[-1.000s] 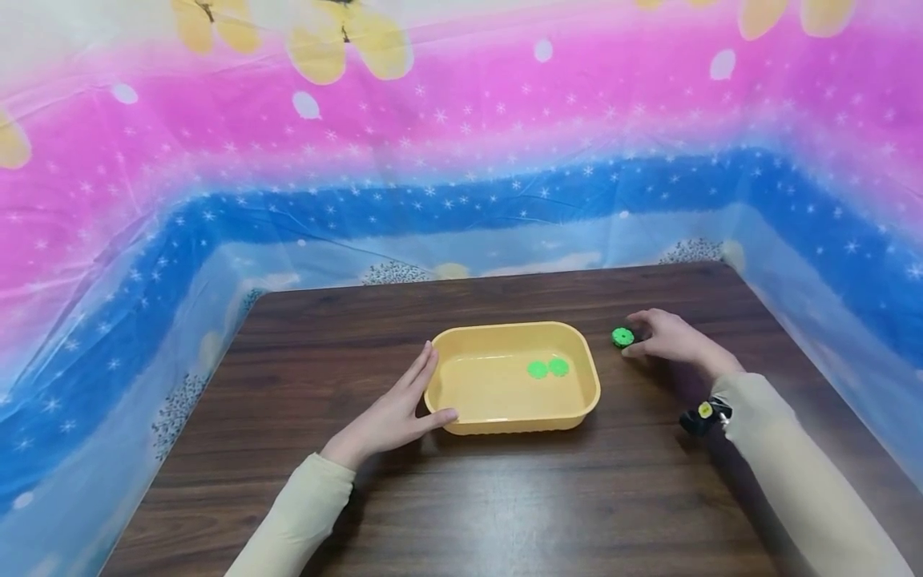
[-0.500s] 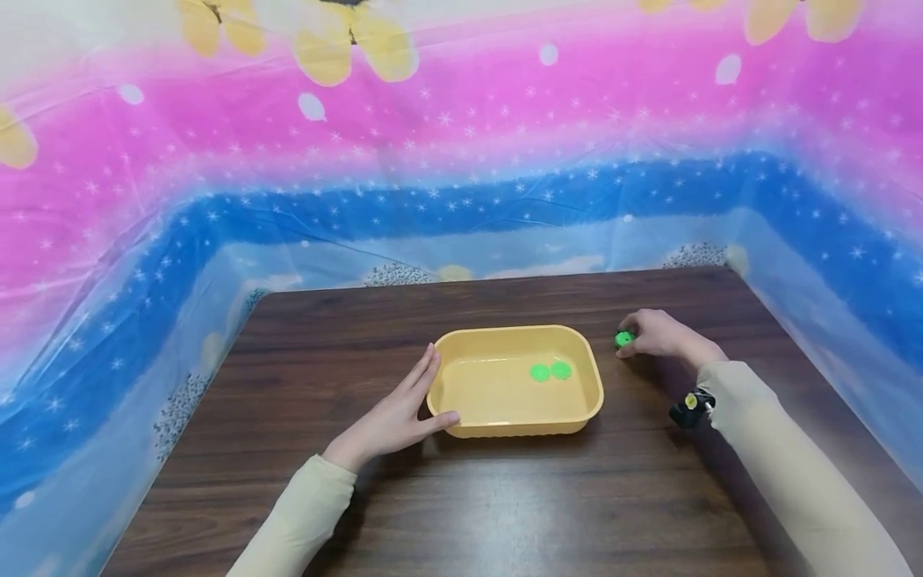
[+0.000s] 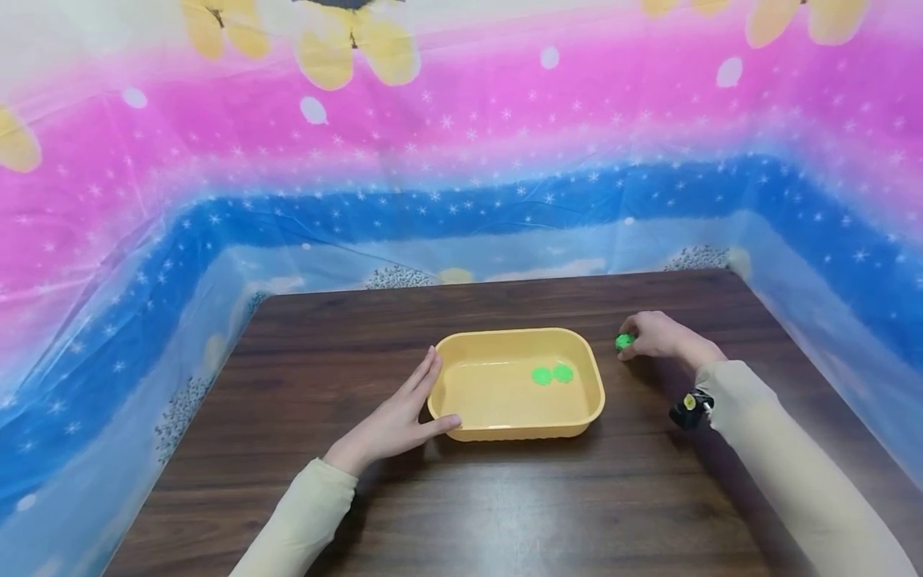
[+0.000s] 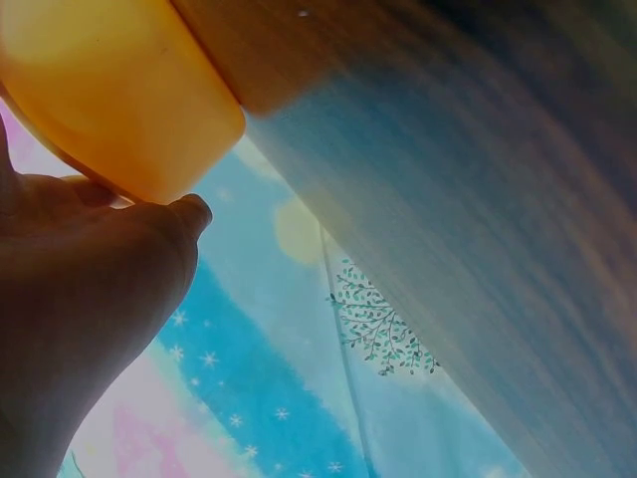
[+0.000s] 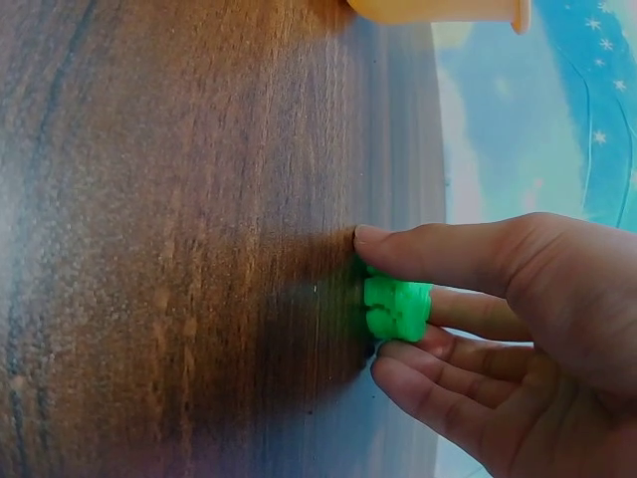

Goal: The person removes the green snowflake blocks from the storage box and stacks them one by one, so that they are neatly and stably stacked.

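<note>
A yellow plastic basin (image 3: 490,401) stands on the table, with two flat green scalloped discs (image 3: 542,376) lying side by side in it. My left hand (image 3: 385,421) rests against the basin's left end, fingers straight along the side and thumb spread at the near corner. In the left wrist view that hand (image 4: 90,269) lies along the basin's rim. To the right of the basin, my right hand (image 3: 658,335) pinches a small stack of green scalloped discs (image 5: 396,307) between thumb and fingers, low at the tabletop. The fingers partly cover the stack in the head view.
The dark wood table (image 3: 505,497) ends at a back edge beyond the basin. A pink and blue printed cloth (image 3: 461,160) hangs behind and around it. On the right wrist sits a small black camera (image 3: 690,409).
My right hand has moved slightly left, and its fingers have closed round the green stack. The left hand keeps its place on the basin. The head view has shifted a little.
</note>
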`<act>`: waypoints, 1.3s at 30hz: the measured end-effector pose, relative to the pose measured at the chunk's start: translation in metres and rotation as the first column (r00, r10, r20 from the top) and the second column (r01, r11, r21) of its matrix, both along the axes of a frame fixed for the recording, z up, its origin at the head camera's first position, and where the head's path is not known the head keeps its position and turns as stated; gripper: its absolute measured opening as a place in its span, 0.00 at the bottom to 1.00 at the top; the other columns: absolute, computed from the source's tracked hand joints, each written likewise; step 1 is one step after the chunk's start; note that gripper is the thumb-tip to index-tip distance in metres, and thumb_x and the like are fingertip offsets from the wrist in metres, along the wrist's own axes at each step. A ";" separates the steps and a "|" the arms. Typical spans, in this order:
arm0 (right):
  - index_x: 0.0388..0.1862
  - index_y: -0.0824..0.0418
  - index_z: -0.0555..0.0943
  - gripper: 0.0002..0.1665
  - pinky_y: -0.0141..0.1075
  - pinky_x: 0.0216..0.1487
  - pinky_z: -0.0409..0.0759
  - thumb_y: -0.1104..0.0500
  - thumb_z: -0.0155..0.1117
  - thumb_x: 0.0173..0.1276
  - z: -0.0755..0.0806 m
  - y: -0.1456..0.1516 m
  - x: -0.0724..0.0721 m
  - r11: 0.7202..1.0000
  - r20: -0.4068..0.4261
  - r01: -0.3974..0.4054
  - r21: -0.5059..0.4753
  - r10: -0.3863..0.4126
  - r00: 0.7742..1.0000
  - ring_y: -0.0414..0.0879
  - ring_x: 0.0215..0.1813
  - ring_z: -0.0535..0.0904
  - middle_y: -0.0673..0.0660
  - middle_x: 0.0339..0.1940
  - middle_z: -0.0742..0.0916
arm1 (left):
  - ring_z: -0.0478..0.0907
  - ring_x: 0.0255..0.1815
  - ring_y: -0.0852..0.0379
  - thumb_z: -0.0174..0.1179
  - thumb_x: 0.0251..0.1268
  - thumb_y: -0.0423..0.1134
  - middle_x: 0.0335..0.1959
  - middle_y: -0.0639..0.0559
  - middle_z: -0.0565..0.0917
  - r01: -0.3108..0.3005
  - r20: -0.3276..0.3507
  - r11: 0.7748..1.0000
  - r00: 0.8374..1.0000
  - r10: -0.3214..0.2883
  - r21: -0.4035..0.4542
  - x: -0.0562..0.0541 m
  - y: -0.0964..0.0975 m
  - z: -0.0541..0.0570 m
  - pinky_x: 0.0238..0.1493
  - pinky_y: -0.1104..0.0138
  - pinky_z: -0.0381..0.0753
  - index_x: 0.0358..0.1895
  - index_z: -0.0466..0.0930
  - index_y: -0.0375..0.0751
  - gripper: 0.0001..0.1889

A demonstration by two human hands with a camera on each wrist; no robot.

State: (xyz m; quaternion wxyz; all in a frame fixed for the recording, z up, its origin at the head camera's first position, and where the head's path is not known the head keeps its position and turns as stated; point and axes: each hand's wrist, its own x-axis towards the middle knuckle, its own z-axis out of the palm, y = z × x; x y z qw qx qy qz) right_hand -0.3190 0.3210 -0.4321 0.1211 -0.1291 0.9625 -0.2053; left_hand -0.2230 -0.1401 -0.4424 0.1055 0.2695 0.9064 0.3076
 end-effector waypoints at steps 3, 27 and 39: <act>0.55 0.77 0.79 0.30 0.43 0.41 0.80 0.57 0.75 0.63 0.000 -0.001 -0.001 1.000 -0.007 0.005 -0.005 -0.005 1.000 0.51 0.40 0.80 0.65 0.44 0.86 | 0.39 0.82 0.54 0.56 0.66 0.70 0.83 0.57 0.32 0.004 -0.011 1.000 1.000 -0.004 0.011 0.001 0.000 0.001 0.75 0.50 0.56 0.83 0.34 0.49 0.55; 0.52 0.76 0.80 0.23 0.43 0.41 0.80 0.60 0.70 0.66 -0.001 -0.009 0.001 1.000 0.017 0.026 0.009 -0.026 1.000 0.51 0.39 0.79 0.62 0.40 0.85 | 0.39 0.82 0.54 0.56 0.65 0.71 0.83 0.57 0.31 0.002 -0.002 1.000 1.000 -0.002 0.003 0.002 0.000 -0.001 0.75 0.49 0.56 0.83 0.34 0.49 0.56; 0.56 0.77 0.79 0.27 0.45 0.43 0.81 0.61 0.72 0.65 0.005 -0.010 0.001 0.999 0.026 0.034 0.025 -0.035 0.999 0.53 0.41 0.80 0.65 0.44 0.85 | 0.39 0.82 0.53 0.57 0.66 0.70 0.83 0.58 0.30 0.004 0.005 1.000 1.000 -0.004 0.012 0.001 0.001 0.002 0.75 0.50 0.56 0.83 0.33 0.48 0.55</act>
